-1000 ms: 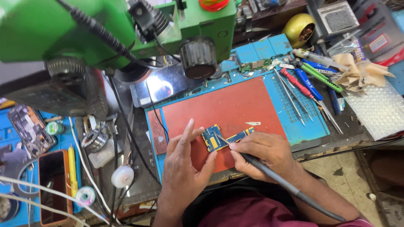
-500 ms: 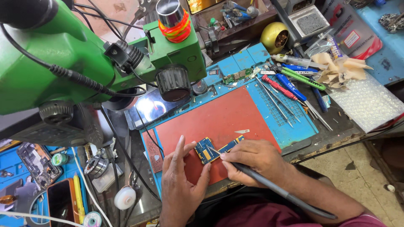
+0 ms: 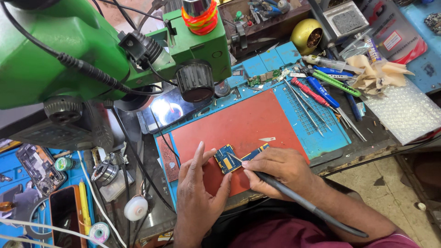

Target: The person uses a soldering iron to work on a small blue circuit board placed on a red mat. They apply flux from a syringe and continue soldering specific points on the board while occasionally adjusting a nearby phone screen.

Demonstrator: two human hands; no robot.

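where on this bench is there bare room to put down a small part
Bare: the upper red mat, between the circuit board and the blue mat, apart from one small blade. Crowded: the tool row at right and the cluttered bench beside the left hand.

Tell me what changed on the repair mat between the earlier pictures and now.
Little has changed. The view swung, so the green microscope fills more of the top left. The left hand stays flat beside the blue circuit board. The right hand still holds the dark soldering iron with its tip on the board. The board remains on the red mat, and nothing was picked up or let go.
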